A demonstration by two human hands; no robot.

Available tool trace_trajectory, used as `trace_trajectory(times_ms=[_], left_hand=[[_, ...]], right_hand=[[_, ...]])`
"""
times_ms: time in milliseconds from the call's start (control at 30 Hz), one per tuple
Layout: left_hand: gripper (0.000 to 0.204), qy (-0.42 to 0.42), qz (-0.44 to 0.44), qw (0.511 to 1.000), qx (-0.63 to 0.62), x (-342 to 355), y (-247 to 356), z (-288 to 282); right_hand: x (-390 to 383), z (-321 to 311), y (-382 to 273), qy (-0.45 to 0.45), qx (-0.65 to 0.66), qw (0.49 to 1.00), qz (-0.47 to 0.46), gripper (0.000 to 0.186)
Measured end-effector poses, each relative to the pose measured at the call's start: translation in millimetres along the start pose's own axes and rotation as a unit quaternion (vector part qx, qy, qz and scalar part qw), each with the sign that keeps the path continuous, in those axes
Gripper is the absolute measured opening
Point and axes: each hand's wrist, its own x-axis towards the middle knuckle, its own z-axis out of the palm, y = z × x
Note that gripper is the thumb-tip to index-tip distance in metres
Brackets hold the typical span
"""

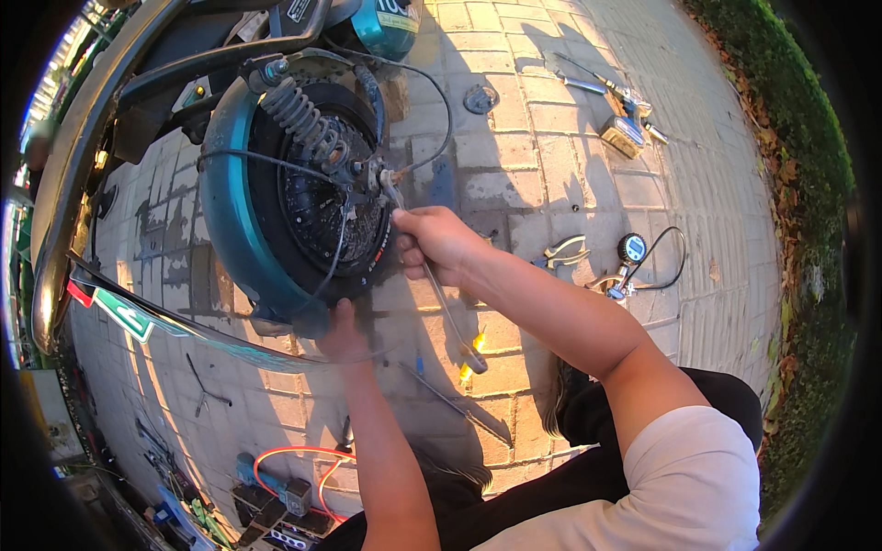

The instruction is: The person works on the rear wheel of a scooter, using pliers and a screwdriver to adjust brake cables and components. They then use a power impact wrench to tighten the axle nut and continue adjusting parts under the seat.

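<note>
My right hand [427, 241] is closed round a long steel wrench [444, 308], whose upper end is at the axle nut [390, 184] of a scooter wheel. The wheel has a black tyre [363, 271], a teal mudguard [234, 230], a coil shock absorber [299, 119] and several cables running to the hub. My left hand [342, 332] is at the bottom of the tyre, partly behind a clear panel and blurred, so its grip is unclear. A long metal bar [455, 404] lies on the pavement below the wrench.
Pliers [560, 253] and a pressure gauge [632, 248] lie at the right. Further back are a power tool [634, 106] and a box [622, 138]. An orange hose [303, 450] and assorted tools are at the lower left. A hedge [808, 184] borders the paving.
</note>
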Motion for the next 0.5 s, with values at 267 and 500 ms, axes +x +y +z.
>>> trace_trajectory(times_ms=[267, 500], left_hand=[[0.045, 0.042, -0.123, 0.976, -0.175, 0.6, 9.7, -8.3], [0.046, 0.004, -0.039, 0.985, -0.171, -1.7, 8.0, -3.1]], right_hand=[[52.5, -77.0, 13.8, 0.085, -0.487, 0.761, -0.420, 0.033], [79.5, -89.1, -37.0, 0.007, -0.601, 0.606, -0.521, 0.034]])
